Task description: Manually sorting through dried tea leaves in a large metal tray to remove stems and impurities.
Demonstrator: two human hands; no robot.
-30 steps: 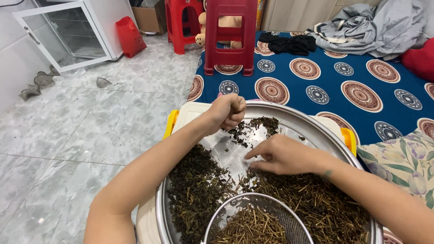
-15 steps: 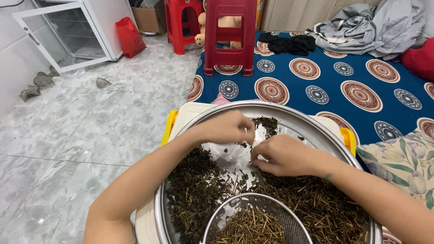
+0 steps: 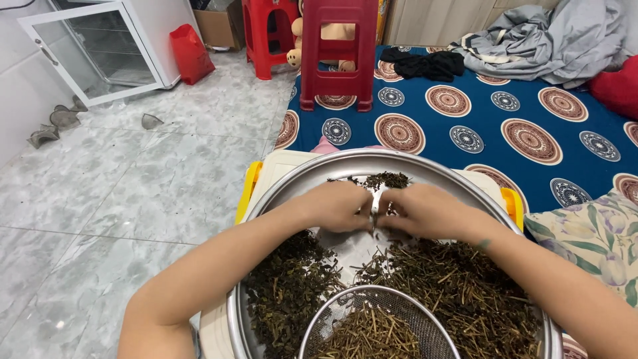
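Observation:
A large round steel tray (image 3: 444, 174) lies in front of me on a cream plastic box (image 3: 282, 164) with yellow clips. Dark dried leaves (image 3: 287, 282) are heaped on its left side, brown dried stems (image 3: 465, 292) on its right, and a small dark pile (image 3: 387, 179) sits at the far rim. My left hand (image 3: 337, 206) and my right hand (image 3: 424, 211) meet over the bare middle of the tray, fingertips pinched close together on bits of leaf. A wire mesh sieve (image 3: 372, 322) holding stems rests at the near edge.
A blue patterned mat (image 3: 531, 113) lies beyond the tray, with a dark red plastic stool (image 3: 337, 56) on its far left corner and grey bedding (image 3: 551, 40) at the back. A floral cushion (image 3: 591, 236) is at right. Grey tiled floor (image 3: 133, 173) spreads left, with a white glass-door cabinet (image 3: 100, 46).
My left hand came down from the far rim toward the middle of the tray. Both hands closed in until their fingertips met. The small far pile is now uncovered.

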